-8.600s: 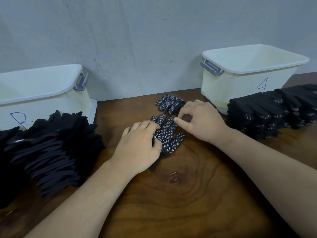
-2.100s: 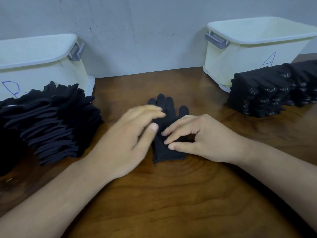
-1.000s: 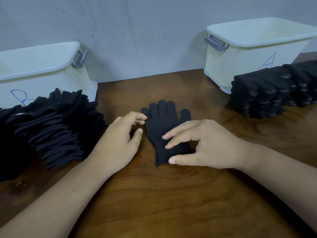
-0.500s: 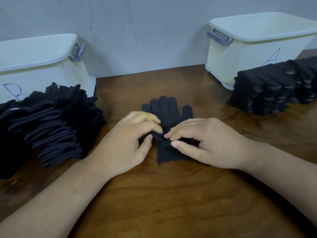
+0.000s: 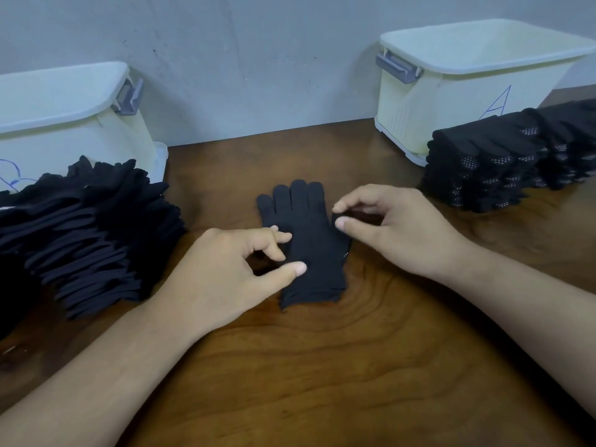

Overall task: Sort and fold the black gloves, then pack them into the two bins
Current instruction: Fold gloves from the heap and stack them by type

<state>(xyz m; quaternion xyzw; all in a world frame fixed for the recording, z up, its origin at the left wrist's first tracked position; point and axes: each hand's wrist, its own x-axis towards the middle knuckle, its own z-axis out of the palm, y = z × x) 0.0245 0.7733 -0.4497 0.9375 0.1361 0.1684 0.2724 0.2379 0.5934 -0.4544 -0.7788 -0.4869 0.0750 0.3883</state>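
Head view, single camera. A black glove [image 5: 303, 246] lies flat at the middle of the wooden counter [image 5: 322, 375], with its fingers pointing away toward the wall [image 5: 258, 59] and its cuff toward the person. The cuff edge shows more than one layer of cloth, and a few pale dots peek out along the right edge. The right hand [image 5: 400, 230] pinches the glove's thumb between its index fingertip and thumb tip; its other fingers are curled loosely behind. The left hand [image 5: 229, 275] sits at the glove's left side. Its thumb tip and index fingertip lie on the cloth and its remaining fingers are curled under; cannot tell whether any cloth is caught between them. Both forearms are bare and come in from the near edge. Far left, against the wall: a cream plastic bin marked B [image 5: 64, 124] in blue, with a grey latch handle at its right end. Just in front of it is a loose pile of plain black gloves [image 5: 93, 233], fingers fanned toward the centre. Far right, against the wall: a matching bin marked A [image 5: 451, 101]. Just in front of it is a neat stack of dotted black gloves [image 5: 493, 162], which runs off the right edge of the view. The pile and the stack both sit well apart from the centre glove.
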